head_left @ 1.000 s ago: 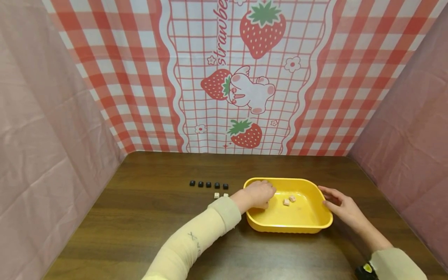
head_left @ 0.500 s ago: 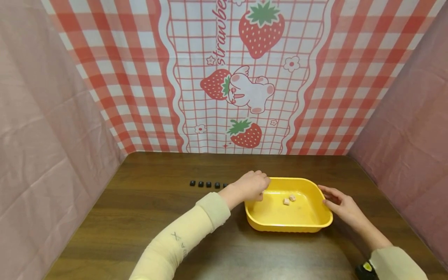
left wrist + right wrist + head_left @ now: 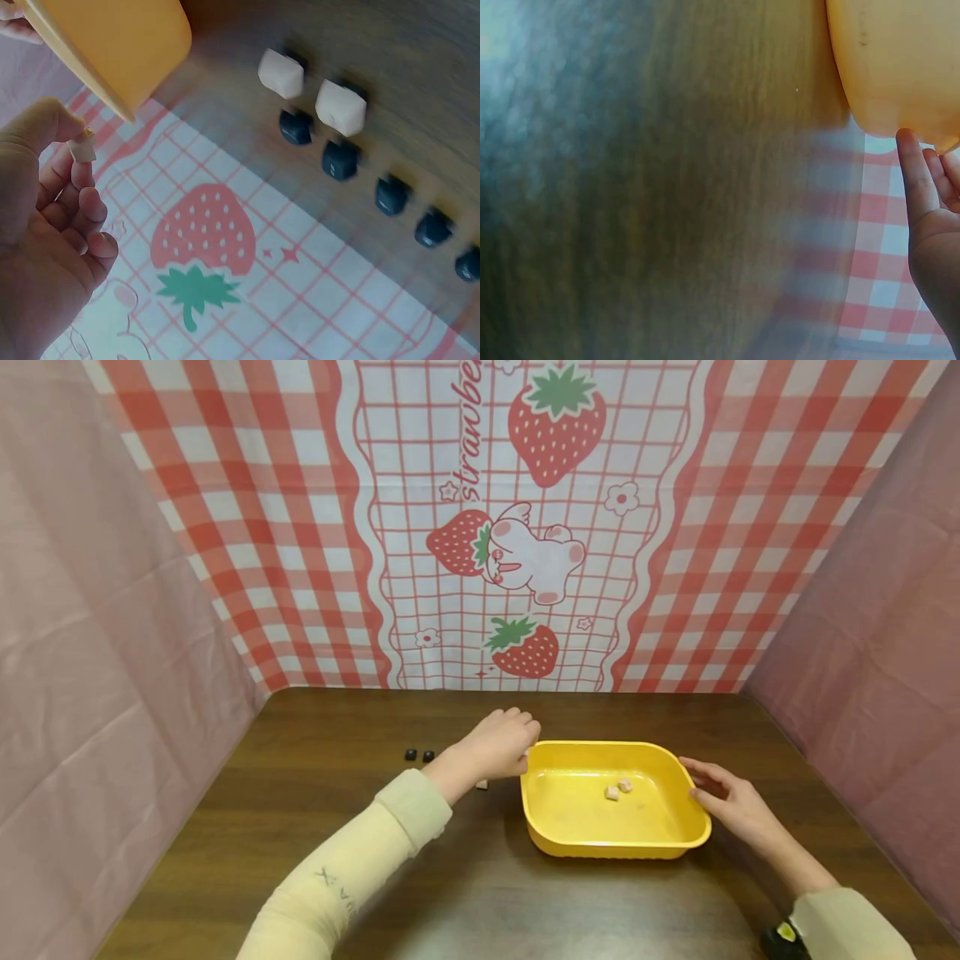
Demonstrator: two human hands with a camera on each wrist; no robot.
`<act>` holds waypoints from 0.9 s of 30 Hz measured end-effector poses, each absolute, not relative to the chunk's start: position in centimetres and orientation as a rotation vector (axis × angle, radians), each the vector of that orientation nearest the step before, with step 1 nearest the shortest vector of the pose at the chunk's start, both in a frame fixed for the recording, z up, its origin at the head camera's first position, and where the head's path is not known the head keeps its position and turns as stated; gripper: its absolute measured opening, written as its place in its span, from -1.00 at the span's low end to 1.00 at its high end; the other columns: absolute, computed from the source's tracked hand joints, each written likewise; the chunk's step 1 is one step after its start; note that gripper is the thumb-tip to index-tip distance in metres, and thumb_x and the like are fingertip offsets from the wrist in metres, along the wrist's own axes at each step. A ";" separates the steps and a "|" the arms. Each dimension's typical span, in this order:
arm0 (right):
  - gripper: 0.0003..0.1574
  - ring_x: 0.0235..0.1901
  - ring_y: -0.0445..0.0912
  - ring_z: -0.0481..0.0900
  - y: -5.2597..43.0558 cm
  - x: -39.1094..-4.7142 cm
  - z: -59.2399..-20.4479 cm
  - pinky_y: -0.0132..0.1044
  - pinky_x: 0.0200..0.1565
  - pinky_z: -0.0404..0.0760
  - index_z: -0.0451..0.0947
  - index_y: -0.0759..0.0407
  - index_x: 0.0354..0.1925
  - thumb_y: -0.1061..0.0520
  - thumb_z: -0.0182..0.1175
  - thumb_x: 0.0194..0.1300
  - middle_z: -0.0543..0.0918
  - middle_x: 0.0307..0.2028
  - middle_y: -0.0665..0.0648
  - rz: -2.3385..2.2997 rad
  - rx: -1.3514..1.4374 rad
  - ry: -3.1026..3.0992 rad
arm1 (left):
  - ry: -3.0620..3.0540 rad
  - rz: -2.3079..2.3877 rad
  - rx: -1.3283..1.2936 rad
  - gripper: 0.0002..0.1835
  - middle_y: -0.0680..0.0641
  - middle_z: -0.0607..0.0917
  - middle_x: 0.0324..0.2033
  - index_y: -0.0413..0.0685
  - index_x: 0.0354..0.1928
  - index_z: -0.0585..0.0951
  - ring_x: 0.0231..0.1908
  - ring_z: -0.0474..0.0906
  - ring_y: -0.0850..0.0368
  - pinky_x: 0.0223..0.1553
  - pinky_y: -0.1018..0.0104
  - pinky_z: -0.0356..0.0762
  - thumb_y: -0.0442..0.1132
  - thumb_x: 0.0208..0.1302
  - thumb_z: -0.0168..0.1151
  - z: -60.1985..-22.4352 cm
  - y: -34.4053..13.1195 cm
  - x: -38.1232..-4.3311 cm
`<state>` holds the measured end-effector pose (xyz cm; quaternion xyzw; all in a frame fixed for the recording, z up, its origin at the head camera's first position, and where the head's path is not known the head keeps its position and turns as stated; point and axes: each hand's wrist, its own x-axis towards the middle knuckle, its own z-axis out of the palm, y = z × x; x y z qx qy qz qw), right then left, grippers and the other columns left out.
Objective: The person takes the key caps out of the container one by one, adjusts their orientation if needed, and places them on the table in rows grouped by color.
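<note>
My left hand [image 3: 498, 743] is above the table just left of the yellow basin [image 3: 622, 850]. Between thumb and index finger it pinches a small cream keycap [image 3: 82, 147]. In the left wrist view, two more cream keycaps [image 3: 341, 106] stand beside a row of several black keycaps [image 3: 341, 160]; my left hand and forearm cover much of this group in the head view. Two cream keycaps [image 3: 612, 793] lie inside the basin. My right hand [image 3: 738, 802] touches the basin's right side with fairly straight fingers.
The wooden table [image 3: 337, 827] extends in front and to the left. A strawberry-print checked cloth [image 3: 525, 527] hangs at its back edge, and pink cloth [image 3: 862, 610] hangs along both sides.
My left hand has come up out of the basin and moved left past its rim, with a cream keycap now visible in its pinch. My right hand stays at the basin.
</note>
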<state>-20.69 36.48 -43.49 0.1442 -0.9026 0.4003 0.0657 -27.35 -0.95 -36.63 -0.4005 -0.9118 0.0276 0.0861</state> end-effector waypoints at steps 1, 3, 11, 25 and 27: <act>-0.39 -0.19 -0.53 0.46 36.5 -20.7 -43.5 -0.55 -0.28 0.52 0.30 0.38 0.26 0.21 0.15 0.29 0.53 0.02 0.46 1.206 0.438 -2.727 | -2.712 0.080 -1.185 -0.81 0.08 0.50 -0.35 0.05 -0.27 0.50 -0.30 0.37 0.16 -0.26 0.31 0.35 -0.11 0.12 0.27 -36.6 -1.3 -27.3; -0.39 -0.18 -0.53 0.47 36.5 -20.7 -43.6 -0.55 -0.28 0.53 0.30 0.38 0.26 0.21 0.15 0.29 0.53 0.02 0.45 1.203 0.433 -2.732 | -2.697 0.078 -1.172 -0.83 0.09 0.50 -0.37 0.05 -0.30 0.50 -0.31 0.37 0.16 -0.27 0.32 0.34 -0.13 0.10 0.26 -36.5 -2.0 -27.3; -0.41 -0.18 -0.52 0.47 36.4 -20.7 -43.7 -0.56 -0.26 0.52 0.32 0.37 0.25 0.19 0.14 0.30 0.53 0.01 0.45 1.203 0.447 -2.716 | -2.691 0.043 -1.121 -0.82 0.09 0.52 -0.37 0.04 -0.32 0.51 -0.29 0.40 0.14 -0.27 0.30 0.33 -0.20 0.00 0.28 -36.6 -4.6 -27.4; -0.41 -0.17 -0.60 0.41 36.5 -20.7 -44.0 -0.60 -0.23 0.50 0.33 0.34 0.24 0.14 0.15 0.30 0.56 0.00 0.33 1.177 0.397 -2.734 | -2.772 -0.023 -1.055 -0.82 0.07 0.54 -0.36 0.01 -0.32 0.52 -0.30 0.41 0.14 -0.27 0.27 0.35 -0.22 0.01 0.29 -39.2 -8.9 -27.5; -0.41 -0.17 -0.60 0.42 36.5 -20.8 -44.0 -0.60 -0.23 0.50 0.33 0.34 0.24 0.14 0.15 0.30 0.57 0.00 0.28 1.181 0.401 -2.732 | -2.779 -0.043 -1.047 -0.82 0.06 0.55 -0.36 -0.01 -0.32 0.52 -0.30 0.42 0.12 -0.27 0.25 0.36 -0.24 0.00 0.30 -39.7 -9.5 -27.6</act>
